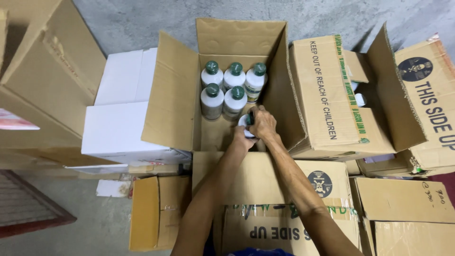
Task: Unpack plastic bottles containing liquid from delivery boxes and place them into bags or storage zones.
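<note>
An open cardboard box [175, 95] stands in the middle with several white bottles with dark green caps [222, 90] upright in two rows at its far side. Both my hands are inside the box on one more white bottle [245, 121] next to the front row. My right hand [263, 124] grips its top from above. My left hand [241, 138] holds its lower side. Most of that bottle is hidden by my fingers.
A second open cardboard box [327, 95] with more white bottles stands to the right. White cartons [118, 128] lie to the left, closed brown cartons [284, 189] in front of me, a large brown box [47, 76] far left. Grey concrete floor [142, 19] lies beyond.
</note>
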